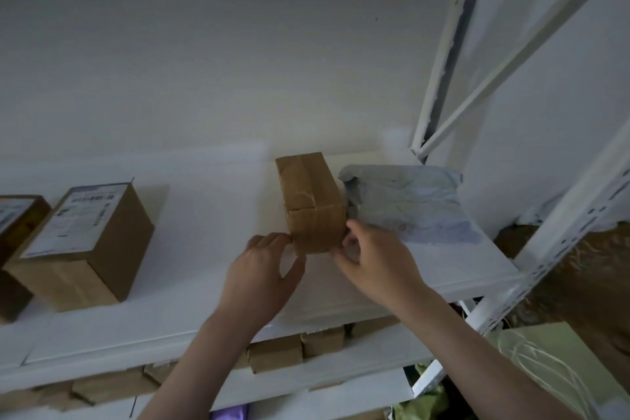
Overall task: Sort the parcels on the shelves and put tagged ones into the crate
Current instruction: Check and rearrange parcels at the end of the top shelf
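Observation:
A small taped brown box (312, 201) with no label showing stands on the white shelf (218, 215). My left hand (262, 276) touches its lower left corner with fingertips, thumb spread. My right hand (375, 259) is at its lower right corner, fingers curled against the box side. A grey plastic mailer bag (409, 204) lies right of the box, touching it. Further left sits a larger brown box (85, 242) with a white printed label on top. Another labelled box (17, 225) is cut off at the left edge. No crate is in view.
White metal shelf uprights and a diagonal brace (494, 72) stand at the right. Several small brown boxes (296, 348) sit on the shelf below. A pale green bag with white cord (545, 361) lies at the lower right. The white wall is behind.

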A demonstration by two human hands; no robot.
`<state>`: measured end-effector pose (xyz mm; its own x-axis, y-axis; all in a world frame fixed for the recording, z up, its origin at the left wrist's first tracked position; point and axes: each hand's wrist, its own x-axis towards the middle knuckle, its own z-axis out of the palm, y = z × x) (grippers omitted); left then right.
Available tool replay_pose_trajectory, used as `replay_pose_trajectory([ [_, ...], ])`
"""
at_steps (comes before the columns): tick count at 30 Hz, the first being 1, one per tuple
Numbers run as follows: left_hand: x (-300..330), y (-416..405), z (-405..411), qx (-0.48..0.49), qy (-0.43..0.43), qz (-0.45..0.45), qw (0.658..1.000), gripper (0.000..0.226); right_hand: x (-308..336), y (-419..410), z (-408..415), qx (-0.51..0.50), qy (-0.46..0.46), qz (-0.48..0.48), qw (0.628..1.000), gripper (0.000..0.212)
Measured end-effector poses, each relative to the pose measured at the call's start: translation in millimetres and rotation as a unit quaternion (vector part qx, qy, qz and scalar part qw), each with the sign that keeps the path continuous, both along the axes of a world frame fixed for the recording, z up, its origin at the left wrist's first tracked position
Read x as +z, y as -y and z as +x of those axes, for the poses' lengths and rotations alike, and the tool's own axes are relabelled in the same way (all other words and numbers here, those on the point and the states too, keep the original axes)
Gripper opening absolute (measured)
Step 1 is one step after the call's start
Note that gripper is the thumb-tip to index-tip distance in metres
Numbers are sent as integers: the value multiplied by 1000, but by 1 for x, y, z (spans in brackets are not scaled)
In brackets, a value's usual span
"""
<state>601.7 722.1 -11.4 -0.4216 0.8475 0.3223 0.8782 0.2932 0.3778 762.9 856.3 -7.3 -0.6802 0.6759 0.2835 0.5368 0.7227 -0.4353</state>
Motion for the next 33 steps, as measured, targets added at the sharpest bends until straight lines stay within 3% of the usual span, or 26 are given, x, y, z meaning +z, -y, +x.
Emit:
replay_pose_trajectory([
  [6,-5,22,3,15,1,-15,1000,44,9,13,-11,16,-16,109,994,31],
  [11,-13,72,-6,-10,14,-36,999,53,19,32,-43,73,-51,148,985,42],
  [14,-14,104,-20,26,20,-25,999,55,21,42,-63,109,-55,156,980,42],
  [17,-10,127,-37,73,26,-19,997,54,14,50,-78,128,-82,103,983,46],
  [21,1,131,-52,95,43,-16,994,53,-2,58,-85,127,-57,40,989,68],
  [33,-3,74,-31,20,61,2,998,43,-10,43,-41,38,-43,-52,997,38],
])
